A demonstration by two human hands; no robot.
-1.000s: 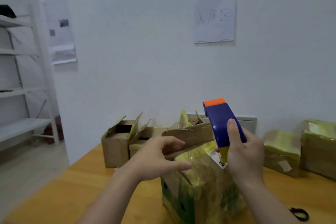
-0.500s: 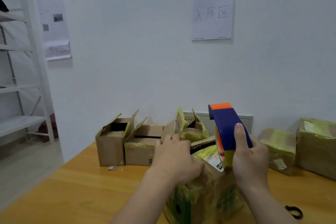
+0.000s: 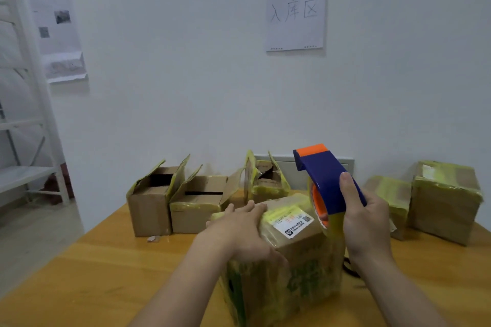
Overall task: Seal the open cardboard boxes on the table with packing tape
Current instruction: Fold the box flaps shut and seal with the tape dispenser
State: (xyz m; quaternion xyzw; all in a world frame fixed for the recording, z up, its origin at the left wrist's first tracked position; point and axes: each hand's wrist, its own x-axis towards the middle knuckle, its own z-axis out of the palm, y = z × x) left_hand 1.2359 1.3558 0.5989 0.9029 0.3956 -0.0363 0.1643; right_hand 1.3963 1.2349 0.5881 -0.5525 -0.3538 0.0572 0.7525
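The near box (image 3: 289,252) stands on the counter (image 3: 93,268) before the person; it looks light, its cardboard soft and tape-slick, so holding it from the top is best; the left hand (image 3: 244,231) now presses the flaps flat, earlier half open; the right hand (image 3: 364,223) clenches the tape dispenser (image 3: 322,183), now lower at the box edge.

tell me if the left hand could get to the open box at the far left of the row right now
Probably yes, once freed. The left hand is pressing down the top of the near box, and only bare table lies between it and the far-left open box.
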